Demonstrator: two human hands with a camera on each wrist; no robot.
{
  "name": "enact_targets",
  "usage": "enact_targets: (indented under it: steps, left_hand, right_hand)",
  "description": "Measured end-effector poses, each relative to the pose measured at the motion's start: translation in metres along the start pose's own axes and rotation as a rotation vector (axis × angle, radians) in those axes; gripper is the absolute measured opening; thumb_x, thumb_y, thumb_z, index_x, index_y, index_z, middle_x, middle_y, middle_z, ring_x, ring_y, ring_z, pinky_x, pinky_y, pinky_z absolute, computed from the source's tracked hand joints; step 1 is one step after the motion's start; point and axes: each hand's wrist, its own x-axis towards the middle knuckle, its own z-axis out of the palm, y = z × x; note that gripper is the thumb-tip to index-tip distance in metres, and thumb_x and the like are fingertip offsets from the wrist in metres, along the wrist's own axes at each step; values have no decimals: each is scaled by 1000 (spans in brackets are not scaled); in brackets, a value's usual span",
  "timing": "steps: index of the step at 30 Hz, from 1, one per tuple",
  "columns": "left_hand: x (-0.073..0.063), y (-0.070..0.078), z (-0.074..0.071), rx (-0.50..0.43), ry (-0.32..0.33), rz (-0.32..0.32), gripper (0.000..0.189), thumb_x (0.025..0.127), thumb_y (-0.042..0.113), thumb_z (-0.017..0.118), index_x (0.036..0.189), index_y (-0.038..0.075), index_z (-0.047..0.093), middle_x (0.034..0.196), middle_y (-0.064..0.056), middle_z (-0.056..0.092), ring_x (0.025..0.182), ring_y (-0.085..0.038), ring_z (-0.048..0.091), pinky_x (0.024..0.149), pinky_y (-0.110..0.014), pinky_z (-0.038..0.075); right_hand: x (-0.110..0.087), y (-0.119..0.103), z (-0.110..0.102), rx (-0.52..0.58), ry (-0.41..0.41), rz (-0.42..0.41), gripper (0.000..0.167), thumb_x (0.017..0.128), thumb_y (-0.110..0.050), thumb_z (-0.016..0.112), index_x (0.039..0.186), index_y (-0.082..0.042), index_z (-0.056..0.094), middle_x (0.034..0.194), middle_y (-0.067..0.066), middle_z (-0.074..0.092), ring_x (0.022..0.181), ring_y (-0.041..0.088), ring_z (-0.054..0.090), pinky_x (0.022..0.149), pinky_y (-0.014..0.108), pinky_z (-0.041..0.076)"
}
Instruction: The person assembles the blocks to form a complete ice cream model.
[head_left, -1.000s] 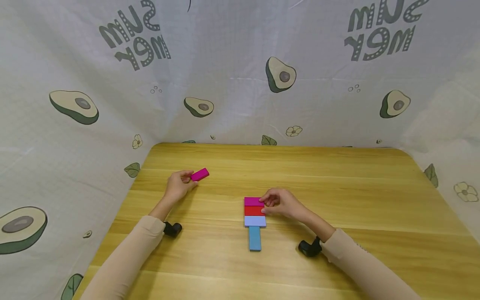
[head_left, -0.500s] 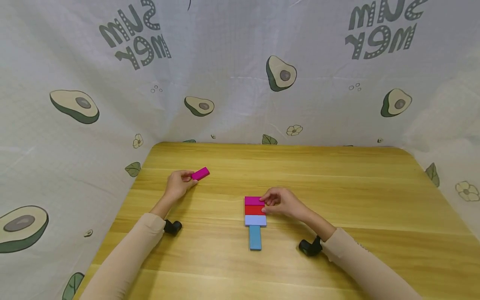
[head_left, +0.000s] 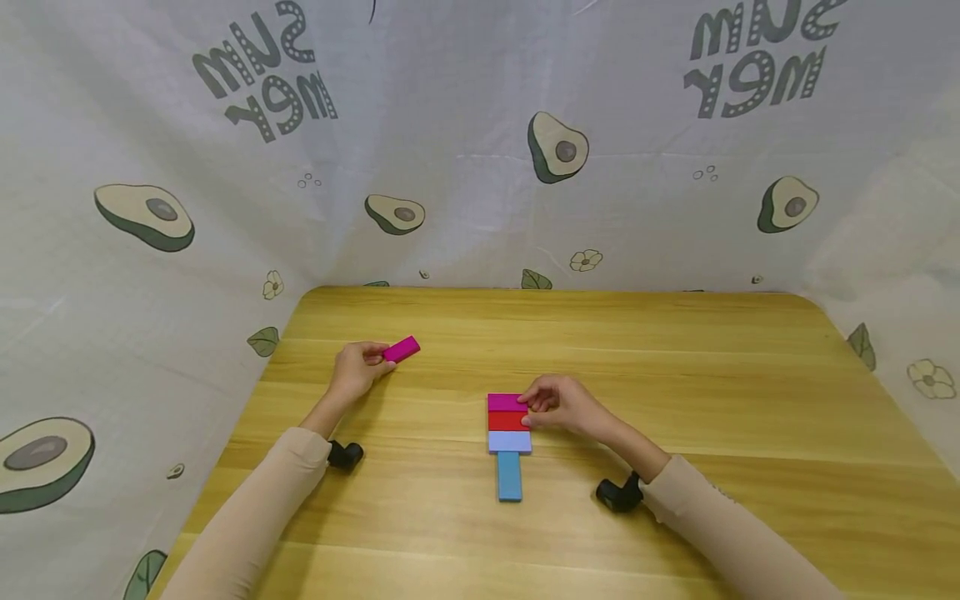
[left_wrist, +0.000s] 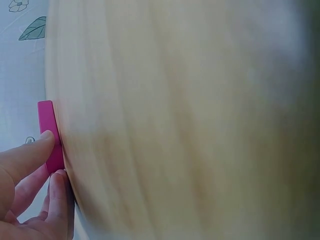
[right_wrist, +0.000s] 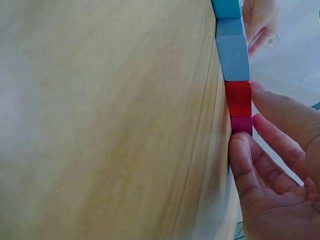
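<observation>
In the head view, my left hand pinches one end of a magenta wooden block near the table's far left. The left wrist view has the thumb on top of this block, which lies low against the tabletop. At mid-table, a row joins a second magenta block, a red block, a lavender block and a blue block set lengthwise. My right hand is at the row's right side, its curled fingers on the second magenta block and its thumb touching the red block.
The wooden table has rounded far corners. Behind and beside it hangs a pale cloth printed with avocados, leaves and lettering. Black wrist cameras, one on the left wrist and one on the right, jut out above the table.
Both hands and all the blocks stay in place. The head view shifts only very slightly.
</observation>
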Motion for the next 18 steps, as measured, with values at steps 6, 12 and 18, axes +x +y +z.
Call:
enact_targets:
  steps: [6, 12, 18]
  left_hand:
    - [0, 0, 1, -1, -3, 9, 34, 90, 1, 73, 121, -10, 66, 121, -29, 64, 108, -38, 65, 92, -41, 55]
    - [0, 0, 3, -18, -15, 11, 34, 89, 1, 74, 120, -10, 67, 119, -28, 65, 106, -36, 67, 89, -37, 56]
    - [0, 4, 4, -20, -21, 5, 34, 89, 1, 74, 120, -9, 67, 119, -28, 65, 105, -35, 67, 88, -36, 57]
  right_hand:
    - [0, 0, 0, 3, -4, -1, 24, 82, -5, 82, 103, 3, 72, 93, 9, 68, 81, 19, 60, 74, 25, 56]
    - [-1, -3, -1, 15, -2, 12, 24, 82, -4, 81, 104, 4, 72, 94, 10, 69, 81, 19, 60, 73, 25, 56]
    - [-2, -5, -1, 15, -2, 18, 24, 83, -3, 81, 103, 4, 72, 93, 9, 69, 81, 20, 61, 73, 25, 56]
